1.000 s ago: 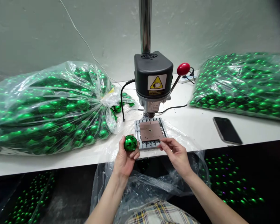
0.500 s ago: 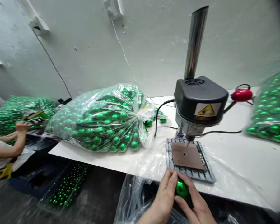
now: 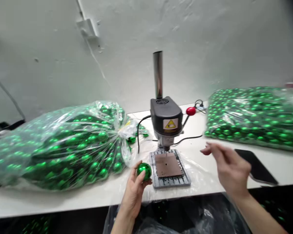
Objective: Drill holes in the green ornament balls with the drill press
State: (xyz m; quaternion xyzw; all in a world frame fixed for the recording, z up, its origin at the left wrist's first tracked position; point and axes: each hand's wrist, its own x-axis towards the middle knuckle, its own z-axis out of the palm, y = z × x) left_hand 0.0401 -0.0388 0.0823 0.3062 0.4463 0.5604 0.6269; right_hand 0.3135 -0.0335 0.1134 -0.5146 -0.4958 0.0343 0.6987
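Note:
A shiny green ball (image 3: 144, 171) is held in the fingers of my left hand (image 3: 134, 191), just left of the drill press base (image 3: 172, 185). My right hand (image 3: 230, 169) is raised over the table to the right of the press, slightly blurred. Its fingers are loosely bent, and I see nothing in them. The drill press (image 3: 166, 115) stands upright with a red knob (image 3: 190, 111) on its lever. On its base lies a brown plate (image 3: 169, 165) with a small hole, under the drill bit. Dark shavings surround the plate.
A tied clear bag of green balls (image 3: 70, 146) fills the left of the white table (image 3: 88, 198); another bag (image 3: 256, 117) lies at the right. A black phone (image 3: 256, 165) rests behind my right hand. Clear plastic sheeting (image 3: 205, 217) hangs below the front edge.
My hands, together around the ball before, have parted: the left keeps the ball, and the right has let go and moved right. The view has turned right, showing the phone and more of the right bag.

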